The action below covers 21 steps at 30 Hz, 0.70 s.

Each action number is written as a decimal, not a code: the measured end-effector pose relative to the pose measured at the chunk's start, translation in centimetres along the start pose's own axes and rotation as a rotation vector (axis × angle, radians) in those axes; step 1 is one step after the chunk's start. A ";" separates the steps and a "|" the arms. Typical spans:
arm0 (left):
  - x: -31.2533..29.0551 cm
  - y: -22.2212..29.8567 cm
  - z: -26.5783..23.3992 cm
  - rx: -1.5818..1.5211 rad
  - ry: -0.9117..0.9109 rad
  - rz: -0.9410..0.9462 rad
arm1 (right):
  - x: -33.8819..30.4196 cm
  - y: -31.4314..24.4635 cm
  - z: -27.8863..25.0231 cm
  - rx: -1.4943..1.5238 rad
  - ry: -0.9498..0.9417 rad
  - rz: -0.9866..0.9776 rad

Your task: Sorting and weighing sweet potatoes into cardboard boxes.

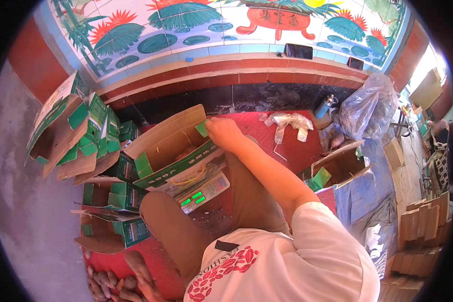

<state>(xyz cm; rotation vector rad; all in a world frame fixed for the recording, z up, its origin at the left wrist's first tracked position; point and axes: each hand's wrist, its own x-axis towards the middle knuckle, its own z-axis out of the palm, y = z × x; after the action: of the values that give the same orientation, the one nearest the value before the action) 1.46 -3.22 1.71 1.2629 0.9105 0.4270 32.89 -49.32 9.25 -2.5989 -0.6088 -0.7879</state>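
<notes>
My right hand is closed on the upper right corner of an open cardboard box, beside a small green flap. The box is green and white outside and plain brown inside; something pinkish lies within, partly hidden. It rests on a digital scale with lit green displays, between my knees. Down at the lower left is a pile of brownish sweet potatoes. A skin-toned shape at the pile's right side looks like my left hand, next to a larger sweet potato; its fingers are unclear.
Several open green boxes are stacked at the left; another open box stands at the right. Thin plastic bags lie on the red mat. A blue bottle and a large clear bag stand near the tiled wall.
</notes>
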 end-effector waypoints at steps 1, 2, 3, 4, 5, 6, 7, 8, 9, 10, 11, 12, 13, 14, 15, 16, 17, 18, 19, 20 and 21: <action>-0.2 0.9 -0.1 -0.008 0.018 -0.001 | 0.1 -0.1 0.0 0.012 0.000 0.003; -0.5 1.7 -0.1 -0.015 0.034 -0.002 | 0.2 -0.2 -0.1 0.009 -0.005 -0.007; -1.6 2.4 -0.7 -0.023 0.047 -0.005 | 0.3 -0.3 -0.1 0.005 -0.010 -0.016; -1.1 3.4 -0.1 0.002 0.057 0.002 | 0.3 -0.3 -0.1 0.011 -0.009 -0.010; -0.9 5.1 1.7 0.026 0.068 0.010 | 0.2 -0.3 0.1 -0.019 -0.066 0.009; -1.5 6.6 4.3 0.009 0.026 0.065 | 0.2 -0.2 0.2 -0.053 -0.124 0.030; -2.1 8.1 6.7 -0.008 -0.016 0.120 | 0.2 -0.1 0.3 -0.049 -0.125 0.036; -1.9 9.1 8.2 0.002 -0.021 0.120 | 0.1 0.0 0.4 -0.063 -0.139 0.040; -1.5 9.9 9.4 0.038 -0.162 0.094 | 0.0 0.1 0.5 -0.079 -0.153 0.043; -1.1 10.6 10.7 0.072 -0.301 0.068 | -0.1 0.1 0.7 -0.078 -0.153 0.052; -1.0 11.0 12.4 0.077 -0.308 0.067 | 0.0 0.2 0.8 -0.078 -0.169 0.050; -1.0 11.4 14.2 0.110 -0.377 0.148 | 0.0 0.2 0.9 -0.078 -0.184 0.049; -0.9 11.6 15.9 0.142 -0.448 0.227 | 0.0 0.3 1.0 -0.084 -0.185 0.061; -0.6 11.8 17.2 0.146 -0.457 0.225 | 0.0 0.3 1.0 -0.075 -0.195 0.062; -0.1 12.2 18.4 0.189 -0.509 0.242 | 0.0 0.2 1.0 -0.066 -0.204 0.063; 0.4 12.4 19.5 0.231 -0.557 0.259 | 0.2 0.0 0.9 -0.068 -0.205 0.069; 0.6 12.8 20.8 0.234 -0.565 0.257 | 0.3 -0.2 0.7 -0.067 -0.230 0.068; 0.7 13.3 22.1 0.392 -0.545 0.319 | 0.3 -0.4 0.5 -0.064 -0.255 0.066; 0.8 13.8 23.5 0.550 -0.523 0.383 | 0.3 -0.4 0.6 -0.067 -0.254 0.075; 0.8 14.1 25.1 0.658 -0.486 0.419 | 0.2 -0.2 0.5 -0.072 -0.301 0.084; 0.9 13.8 26.3 0.661 -0.498 0.423 | 0.2 -0.1 0.5 -0.076 -0.347 0.092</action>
<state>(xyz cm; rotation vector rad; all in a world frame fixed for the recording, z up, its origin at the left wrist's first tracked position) 25.22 -15.03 15.15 2.0692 0.3479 0.1118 33.21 -49.00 9.01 -2.8355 -0.5554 -0.3371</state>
